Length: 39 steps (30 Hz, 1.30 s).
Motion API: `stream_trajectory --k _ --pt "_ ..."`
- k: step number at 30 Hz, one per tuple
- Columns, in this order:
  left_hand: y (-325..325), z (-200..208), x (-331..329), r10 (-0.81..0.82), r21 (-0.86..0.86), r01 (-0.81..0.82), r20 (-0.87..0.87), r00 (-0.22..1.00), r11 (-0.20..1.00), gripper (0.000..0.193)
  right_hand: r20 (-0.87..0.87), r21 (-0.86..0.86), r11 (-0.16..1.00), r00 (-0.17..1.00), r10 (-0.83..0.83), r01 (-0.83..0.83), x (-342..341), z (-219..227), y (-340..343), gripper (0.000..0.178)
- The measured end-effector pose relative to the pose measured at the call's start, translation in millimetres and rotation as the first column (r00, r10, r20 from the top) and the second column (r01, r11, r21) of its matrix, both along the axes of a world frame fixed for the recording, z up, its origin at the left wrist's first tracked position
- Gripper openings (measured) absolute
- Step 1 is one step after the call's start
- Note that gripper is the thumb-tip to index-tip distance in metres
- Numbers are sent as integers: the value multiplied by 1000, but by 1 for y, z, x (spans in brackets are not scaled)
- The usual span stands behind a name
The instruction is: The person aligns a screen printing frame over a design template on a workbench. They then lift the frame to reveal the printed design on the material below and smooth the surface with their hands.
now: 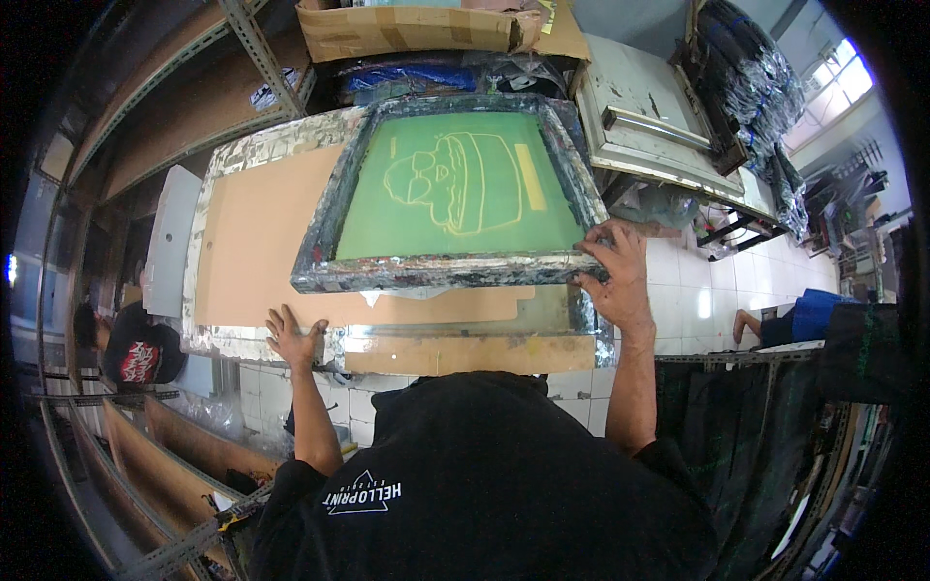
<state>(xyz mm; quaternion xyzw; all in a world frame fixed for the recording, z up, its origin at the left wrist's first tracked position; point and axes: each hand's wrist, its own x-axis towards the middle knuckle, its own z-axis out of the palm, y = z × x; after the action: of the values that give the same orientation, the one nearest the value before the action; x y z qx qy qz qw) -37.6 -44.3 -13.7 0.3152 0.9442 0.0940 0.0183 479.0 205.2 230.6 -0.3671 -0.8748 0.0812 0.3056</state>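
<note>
A screen printing frame (426,274) with paint-stained bars and green mesh (465,184) lies over the right part of the worktable. Pale yellow line artwork shows in the mesh. My right hand (618,276) is closed around the frame's near right corner, thumb and fingers on its bar. To the left, my left hand (294,339) rests with spread fingers at the near edge of a tan board (262,223), holding nothing. Part of that board runs beneath the frame. A bit of white material (387,297) peeks out under the frame's near bar.
A brown strip (470,354) runs along the table's near edge. Metal shelving (184,136) stands at left, a cardboard box (417,29) behind, and a pale bench (649,116) at back right. Other people sit low at far left (140,349) and far right (775,324).
</note>
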Motion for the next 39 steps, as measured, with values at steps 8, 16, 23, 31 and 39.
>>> stream_trajectory --k 8,16,23,31,39 --pt "-1 -5 -1 -5 18 5 -4 1000 1000 117 -65 108 994 997 42 -35 -5 46 32 45" --pt "-2 -5 -2 -25 38 26 -22 999 999 116 -78 53 996 995 69 -65 -13 79 57 40" --pt "-5 -10 -4 -39 63 40 -23 999 997 117 88 -191 980 993 77 -59 -2 29 17 47" --pt "-1 -16 -6 -44 15 44 -31 999 999 117 336 -388 919 939 76 65 6 -105 -16 50" --pt "-1 -14 -9 -36 -9 36 -21 999 999 111 305 -386 922 948 94 33 10 -152 -14 45"
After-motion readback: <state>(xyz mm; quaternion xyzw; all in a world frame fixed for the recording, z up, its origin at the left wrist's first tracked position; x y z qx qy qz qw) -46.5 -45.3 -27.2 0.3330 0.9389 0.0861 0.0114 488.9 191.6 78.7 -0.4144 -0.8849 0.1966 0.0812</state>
